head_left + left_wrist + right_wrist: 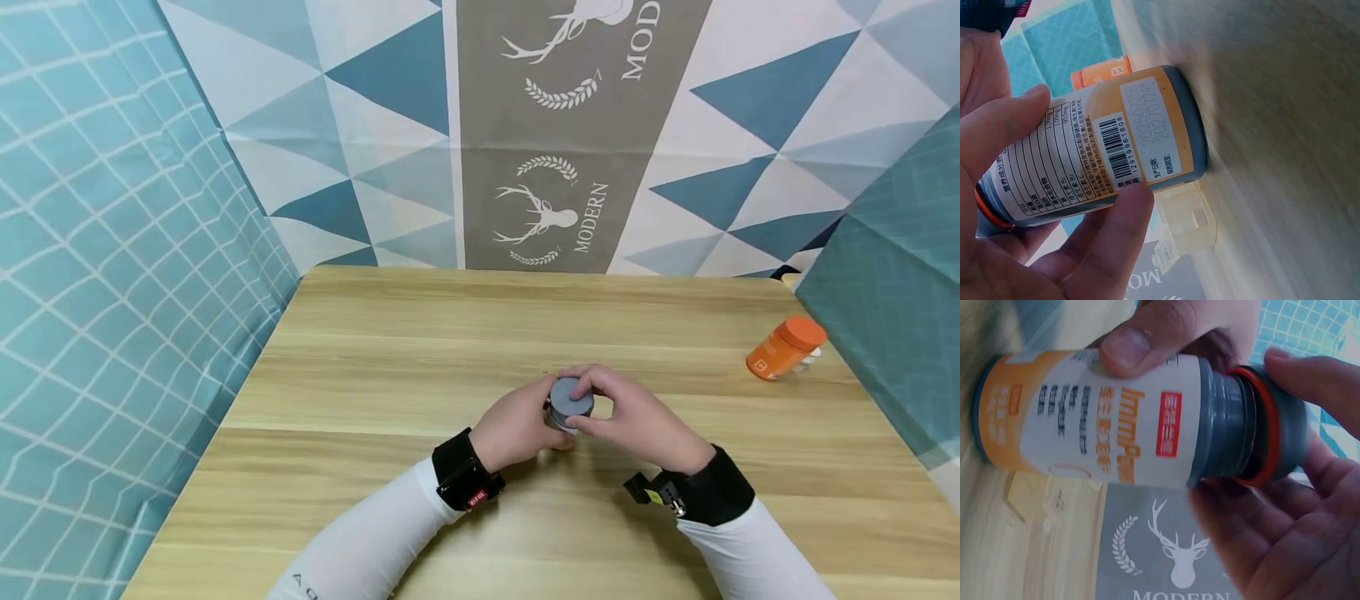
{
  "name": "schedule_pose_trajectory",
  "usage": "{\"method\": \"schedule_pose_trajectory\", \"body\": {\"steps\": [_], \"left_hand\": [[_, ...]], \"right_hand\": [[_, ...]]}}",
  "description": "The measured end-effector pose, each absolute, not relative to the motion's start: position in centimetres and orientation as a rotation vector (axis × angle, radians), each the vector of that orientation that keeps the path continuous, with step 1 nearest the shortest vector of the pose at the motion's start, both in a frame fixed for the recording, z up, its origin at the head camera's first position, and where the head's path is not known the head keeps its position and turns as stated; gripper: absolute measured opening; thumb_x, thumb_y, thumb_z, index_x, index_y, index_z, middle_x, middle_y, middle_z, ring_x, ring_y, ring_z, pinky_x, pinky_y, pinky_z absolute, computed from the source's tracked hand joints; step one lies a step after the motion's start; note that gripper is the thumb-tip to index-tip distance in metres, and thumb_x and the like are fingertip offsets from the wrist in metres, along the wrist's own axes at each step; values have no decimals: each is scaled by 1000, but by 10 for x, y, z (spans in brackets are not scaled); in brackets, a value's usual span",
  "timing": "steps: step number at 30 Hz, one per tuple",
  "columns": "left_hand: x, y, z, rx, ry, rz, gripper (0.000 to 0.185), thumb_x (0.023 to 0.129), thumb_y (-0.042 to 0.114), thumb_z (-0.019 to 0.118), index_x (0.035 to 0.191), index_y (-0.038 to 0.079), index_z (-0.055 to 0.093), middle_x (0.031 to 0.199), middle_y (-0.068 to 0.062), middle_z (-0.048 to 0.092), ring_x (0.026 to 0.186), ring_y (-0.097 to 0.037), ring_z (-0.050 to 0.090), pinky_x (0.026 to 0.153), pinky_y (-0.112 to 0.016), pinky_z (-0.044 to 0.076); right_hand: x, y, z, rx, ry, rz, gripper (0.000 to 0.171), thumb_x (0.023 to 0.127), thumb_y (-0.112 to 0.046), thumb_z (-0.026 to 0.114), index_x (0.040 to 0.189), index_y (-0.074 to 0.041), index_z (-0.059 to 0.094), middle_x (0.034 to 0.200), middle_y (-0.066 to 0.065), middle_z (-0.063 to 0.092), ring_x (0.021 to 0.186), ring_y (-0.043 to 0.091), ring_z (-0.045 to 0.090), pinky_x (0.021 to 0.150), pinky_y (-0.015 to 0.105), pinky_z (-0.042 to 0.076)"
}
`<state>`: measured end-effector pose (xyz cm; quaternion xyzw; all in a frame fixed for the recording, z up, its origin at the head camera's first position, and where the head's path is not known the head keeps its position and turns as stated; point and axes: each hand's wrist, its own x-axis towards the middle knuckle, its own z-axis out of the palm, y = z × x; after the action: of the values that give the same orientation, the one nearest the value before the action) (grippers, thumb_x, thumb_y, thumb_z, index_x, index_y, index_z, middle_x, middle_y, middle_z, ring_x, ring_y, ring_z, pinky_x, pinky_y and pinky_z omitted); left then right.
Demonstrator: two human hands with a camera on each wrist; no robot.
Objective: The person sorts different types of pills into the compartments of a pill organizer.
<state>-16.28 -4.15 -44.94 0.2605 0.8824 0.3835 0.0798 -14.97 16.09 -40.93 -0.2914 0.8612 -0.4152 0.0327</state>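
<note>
I see my left hand (517, 429) gripping a supplement bottle (564, 417) standing mid-bench (375, 375) while my right hand (637, 421) pinches its grey cap (572, 397), seemingly part-unscrewed; an orange bottle (783, 347) lies at two o'clock.

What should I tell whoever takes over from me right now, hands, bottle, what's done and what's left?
Left hand grips the body of the grey bottle, which stands on the wooden table.
Right hand pinches the grey cap from above.
The cap is on the neck; an orange ring shows beneath it. Whether it is loosened cannot be told.
Nothing looks finished: the cap is not off.
Orange bottle lies at the table's far right, untouched, a small clear piece beside it.
</note>
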Motion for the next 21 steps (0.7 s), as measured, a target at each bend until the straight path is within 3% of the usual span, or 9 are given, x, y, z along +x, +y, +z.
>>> {"method": "schedule_pose_trajectory", "body": {"steps": [6, 13, 21], "left_hand": [[-162, -42, -447, 785, 2638, 1136, 54, 79, 30, 85, 123, 20, 55, 106, 10, 61, 90, -5, 57, 79, -24, 47], [-162, -40, -448, 765, 2625, 1127, 54, 78, 32, 85, 121, 22, 55, 102, 11, 61, 87, -5, 57, 75, -24, 47], [-165, -40, -449, 777, 2643, 1134, 49, 77, 32, 85, 115, 23, 56, 99, 13, 61, 87, -5, 58, 74, -23, 48]], "right_hand": [[-151, 162, -409, -940, 2712, -1186, 28, 85, -16, 80, 83, -20, 53, 132, 3, 61, 123, 23, 57, 90, 38, 49], [-148, 165, -410, -961, 2766, -1088, 29, 85, -17, 80, 84, -23, 51, 130, 1, 62, 120, 20, 58, 90, 39, 51], [-143, 156, -411, -1085, 2982, -819, 25, 87, -23, 76, 102, -19, 57, 117, -3, 61, 96, 8, 60, 79, 30, 53]]}}
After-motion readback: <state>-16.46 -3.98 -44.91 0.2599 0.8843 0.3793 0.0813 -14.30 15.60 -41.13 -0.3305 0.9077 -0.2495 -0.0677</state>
